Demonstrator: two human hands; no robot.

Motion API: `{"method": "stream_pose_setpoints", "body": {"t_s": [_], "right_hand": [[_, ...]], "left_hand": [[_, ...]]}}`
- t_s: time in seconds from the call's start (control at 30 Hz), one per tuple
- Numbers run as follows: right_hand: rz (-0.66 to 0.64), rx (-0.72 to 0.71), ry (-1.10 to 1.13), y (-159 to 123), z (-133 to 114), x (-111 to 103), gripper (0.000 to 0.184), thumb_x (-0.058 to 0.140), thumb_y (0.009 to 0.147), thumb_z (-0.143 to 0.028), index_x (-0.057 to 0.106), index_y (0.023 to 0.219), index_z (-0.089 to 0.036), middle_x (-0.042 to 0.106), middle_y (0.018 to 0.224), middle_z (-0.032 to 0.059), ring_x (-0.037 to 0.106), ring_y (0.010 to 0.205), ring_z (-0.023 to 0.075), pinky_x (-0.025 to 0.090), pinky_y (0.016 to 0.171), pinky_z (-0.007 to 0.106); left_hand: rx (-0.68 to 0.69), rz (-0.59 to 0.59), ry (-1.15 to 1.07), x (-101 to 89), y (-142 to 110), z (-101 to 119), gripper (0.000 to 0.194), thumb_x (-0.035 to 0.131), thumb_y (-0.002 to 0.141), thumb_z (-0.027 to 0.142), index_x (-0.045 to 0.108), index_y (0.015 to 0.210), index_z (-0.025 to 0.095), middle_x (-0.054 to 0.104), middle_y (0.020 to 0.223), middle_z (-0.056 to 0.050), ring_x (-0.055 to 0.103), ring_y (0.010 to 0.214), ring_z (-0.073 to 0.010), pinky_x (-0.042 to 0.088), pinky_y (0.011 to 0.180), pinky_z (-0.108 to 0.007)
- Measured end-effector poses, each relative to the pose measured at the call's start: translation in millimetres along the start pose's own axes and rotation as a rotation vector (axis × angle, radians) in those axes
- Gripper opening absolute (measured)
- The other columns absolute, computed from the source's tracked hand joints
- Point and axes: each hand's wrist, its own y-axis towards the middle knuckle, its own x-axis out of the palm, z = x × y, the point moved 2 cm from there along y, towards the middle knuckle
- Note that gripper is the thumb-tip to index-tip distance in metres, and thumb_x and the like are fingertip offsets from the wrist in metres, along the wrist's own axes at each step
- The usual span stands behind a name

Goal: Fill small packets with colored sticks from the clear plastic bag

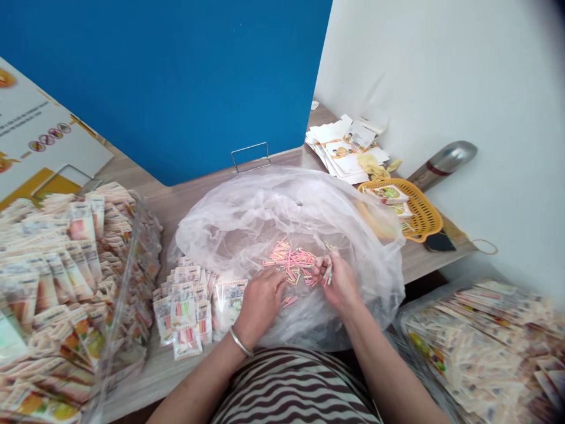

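Note:
Thin short sticks [293, 257], mostly pink with some yellow and green, lie in a loose pile inside a wide clear plastic bag [260, 200] spread open on the table. My right hand [339, 281] is at the right side of the pile, its fingertips pinched on a few of these sticks. At the pile's left edge is my left hand [262, 300], back up, with curled fingers; whatever they hold is hidden. Beside my left hand lie small clear sachets [183, 309] with coloured sticks in them, overlapping in a heap.
A big clear bag [128, 265] full of packed sachets stands at the left, another packed bag [485, 347] at lower right. A yellow basket [426, 215] holds small boxes. Behind it are flattened white cartons [339, 147] and a metal flask [448, 159]. A blue panel [176, 76] closes the back.

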Motion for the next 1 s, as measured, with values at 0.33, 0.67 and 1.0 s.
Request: {"method": "stream_pose_setpoints", "body": {"t_s": [0.33,0.67,1.0], "right_hand": [[-0.094,-0.436,-1.405,9.6,-8.0,33.1,0.037,0.049,0.094,-0.046,0.053,0.066,-0.022,0.061,0.065,0.0036,0.054,0.064,0.0182,0.033,0.058,0.03],[-0.288,-0.336,-1.29,27.6,0.6,27.7,0.02,0.055,0.086,-0.033,0.052,0.071,-0.021,0.058,0.068,0.0011,0.052,0.064,0.0159,0.033,0.059,0.029],[-0.402,0.071,-0.27,-0.1,-0.1,11.1,0.025,0.063,0.08,-0.045,0.048,0.084,-0.025,0.034,0.057,-0.0103,0.027,0.044,0.009,0.019,0.042,0.022]], "left_hand": [[-0.124,0.061,0.169,8.0,21.8,-9.7,0.015,0.054,0.098,0.02,0.068,0.095,0.017,0.067,0.095,-0.008,0.061,0.095,-0.0232,0.049,0.087,-0.037],[-0.203,0.086,0.098,5.6,38.0,-37.4,0.017,0.051,0.097,0.013,0.067,0.095,0.016,0.065,0.096,-0.007,0.062,0.092,-0.0209,0.049,0.085,-0.033],[-0.173,0.041,0.076,17.5,98.7,-34.7,0.017,0.058,0.09,0.013,0.073,0.098,0.016,0.072,0.094,-0.011,0.064,0.094,-0.026,0.048,0.089,-0.038]]}}
